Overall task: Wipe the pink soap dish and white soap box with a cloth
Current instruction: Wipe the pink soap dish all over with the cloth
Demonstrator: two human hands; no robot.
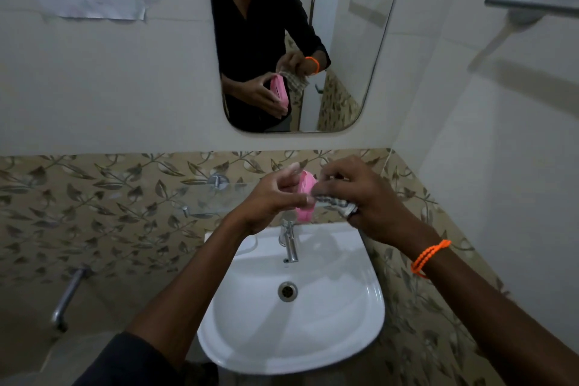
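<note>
Partly hidden, the pink soap dish is gripped by the left hand. The right hand clutches a checked cloth above the white sink.

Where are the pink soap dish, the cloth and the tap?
pink soap dish (305, 197), head view, its side between the hands
cloth (333, 202), head view, checked fold under right hand
tap (290, 243), head view, its spout

We hold the pink soap dish on edge in our left hand above the white sink, while our right hand presses a checked cloth (bunched up) against it.
</note>
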